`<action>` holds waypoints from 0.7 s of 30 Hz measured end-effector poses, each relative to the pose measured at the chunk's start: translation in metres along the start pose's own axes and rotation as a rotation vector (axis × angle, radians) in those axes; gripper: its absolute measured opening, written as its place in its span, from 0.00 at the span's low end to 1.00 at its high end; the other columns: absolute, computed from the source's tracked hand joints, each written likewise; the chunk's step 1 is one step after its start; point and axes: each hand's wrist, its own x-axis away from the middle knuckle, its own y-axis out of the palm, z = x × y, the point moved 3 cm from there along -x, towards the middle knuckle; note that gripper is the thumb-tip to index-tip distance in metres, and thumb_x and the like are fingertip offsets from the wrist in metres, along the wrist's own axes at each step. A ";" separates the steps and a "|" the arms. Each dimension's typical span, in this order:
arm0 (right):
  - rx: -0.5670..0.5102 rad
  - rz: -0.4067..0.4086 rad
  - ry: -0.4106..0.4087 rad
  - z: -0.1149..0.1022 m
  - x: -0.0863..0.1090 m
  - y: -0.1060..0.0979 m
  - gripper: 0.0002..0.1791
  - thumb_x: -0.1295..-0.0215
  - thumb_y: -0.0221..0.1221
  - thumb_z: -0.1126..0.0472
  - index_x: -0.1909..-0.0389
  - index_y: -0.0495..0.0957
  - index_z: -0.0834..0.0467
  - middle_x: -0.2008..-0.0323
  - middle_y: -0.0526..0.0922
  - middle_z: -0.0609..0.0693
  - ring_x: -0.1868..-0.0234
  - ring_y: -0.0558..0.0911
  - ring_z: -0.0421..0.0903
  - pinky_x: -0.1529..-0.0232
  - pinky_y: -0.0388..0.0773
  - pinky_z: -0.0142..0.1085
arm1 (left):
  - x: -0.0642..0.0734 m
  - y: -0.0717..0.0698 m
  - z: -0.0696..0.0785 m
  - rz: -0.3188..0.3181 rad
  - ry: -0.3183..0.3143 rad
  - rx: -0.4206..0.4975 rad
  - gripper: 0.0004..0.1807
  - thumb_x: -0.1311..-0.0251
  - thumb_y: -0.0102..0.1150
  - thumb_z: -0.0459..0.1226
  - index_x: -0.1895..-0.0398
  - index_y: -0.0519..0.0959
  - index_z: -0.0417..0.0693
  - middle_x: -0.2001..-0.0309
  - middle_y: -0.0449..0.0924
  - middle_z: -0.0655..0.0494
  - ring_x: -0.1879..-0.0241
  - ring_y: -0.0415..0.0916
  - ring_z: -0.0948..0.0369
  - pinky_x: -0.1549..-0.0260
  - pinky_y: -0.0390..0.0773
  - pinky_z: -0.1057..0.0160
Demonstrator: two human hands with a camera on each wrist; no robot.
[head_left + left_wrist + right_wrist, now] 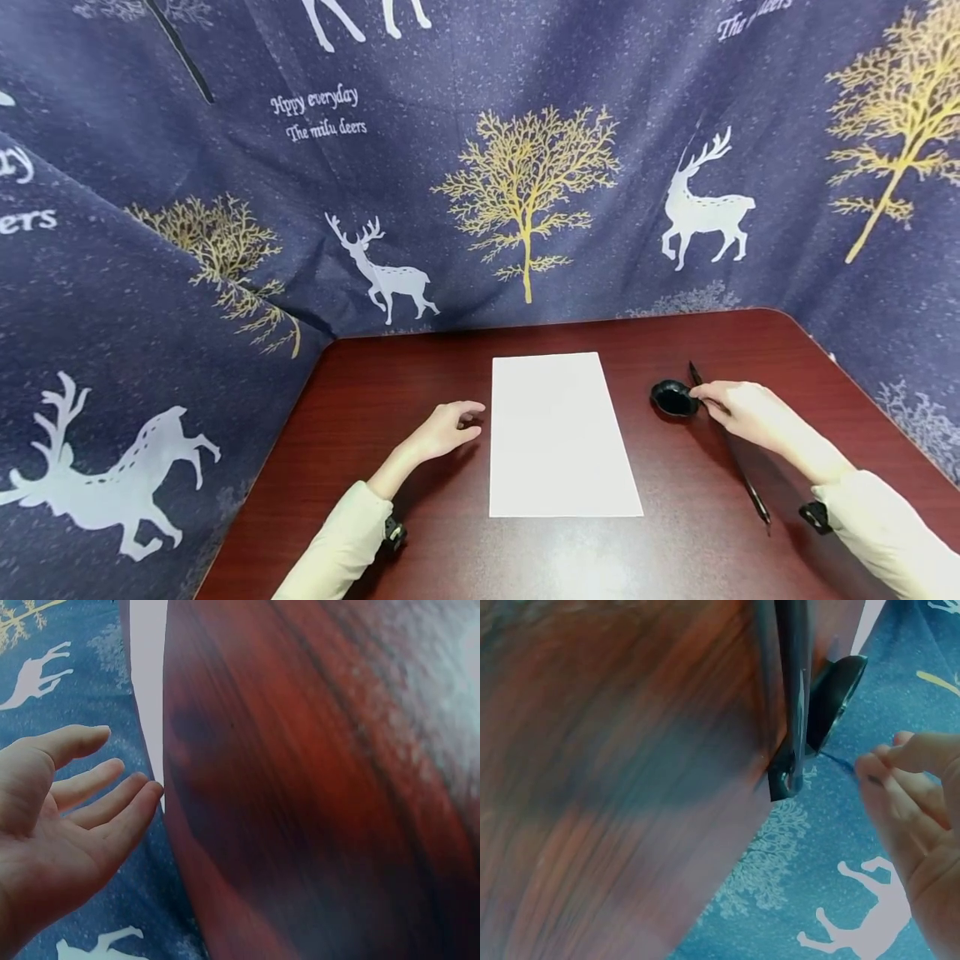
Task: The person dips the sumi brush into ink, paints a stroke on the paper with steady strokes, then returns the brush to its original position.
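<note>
My right hand (742,408) pinches the near-right edge of a small black ink dish (673,398) between thumb and fingers. In the right wrist view, the dish (838,705) stands at a slant just ahead of the fingertips (870,771), a thin dark strip between them. A long, thin, dark brush (742,475) runs beneath that hand, its dark end showing beyond the fingers; its shaft (795,675) overlaps the dish in the right wrist view. My left hand (444,432) holds nothing, fingers loosely bent beside the left edge of a white paper sheet (558,442).
The reddish-brown table (397,375) carries the paper at its middle, with the dish and brush to the right. A dark blue cloth (465,67) printed with deer and trees hangs behind the table and along both sides.
</note>
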 end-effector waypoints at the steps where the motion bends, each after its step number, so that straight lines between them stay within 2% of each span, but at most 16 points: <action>1: 0.013 -0.003 -0.003 0.000 0.001 0.000 0.17 0.61 0.68 0.72 0.65 0.84 0.58 0.70 0.86 0.48 0.72 0.83 0.44 0.72 0.78 0.39 | 0.000 0.001 0.000 -0.005 -0.002 -0.012 0.22 0.36 0.57 0.34 0.40 0.74 0.36 0.44 0.79 0.43 0.46 0.77 0.49 0.47 0.77 0.50; 6: 0.040 -0.036 -0.019 0.000 0.007 0.001 0.18 0.63 0.68 0.73 0.65 0.83 0.59 0.69 0.85 0.50 0.70 0.83 0.49 0.71 0.79 0.42 | -0.001 0.004 0.007 -0.030 0.025 -0.101 0.24 0.37 0.58 0.34 0.38 0.72 0.36 0.41 0.75 0.41 0.41 0.73 0.48 0.42 0.74 0.49; 11: 0.035 -0.025 -0.064 -0.001 0.013 0.002 0.21 0.67 0.67 0.74 0.65 0.82 0.58 0.70 0.84 0.49 0.70 0.82 0.48 0.72 0.78 0.41 | 0.000 0.008 0.013 -0.091 0.051 -0.180 0.27 0.38 0.60 0.36 0.36 0.69 0.34 0.38 0.72 0.40 0.35 0.67 0.47 0.36 0.67 0.48; 16: 0.033 -0.016 -0.091 -0.003 0.015 0.002 0.21 0.68 0.67 0.75 0.67 0.82 0.57 0.71 0.84 0.47 0.72 0.82 0.44 0.74 0.76 0.36 | 0.000 0.012 0.015 -0.148 0.050 -0.207 0.31 0.39 0.62 0.39 0.35 0.68 0.33 0.35 0.69 0.39 0.33 0.64 0.46 0.34 0.64 0.46; 21: 0.017 -0.016 -0.109 -0.003 0.016 0.002 0.22 0.70 0.68 0.75 0.67 0.82 0.57 0.72 0.83 0.46 0.73 0.81 0.42 0.75 0.74 0.33 | 0.002 0.016 0.014 -0.189 0.016 -0.200 0.36 0.40 0.63 0.43 0.32 0.65 0.34 0.32 0.65 0.39 0.30 0.60 0.46 0.32 0.62 0.47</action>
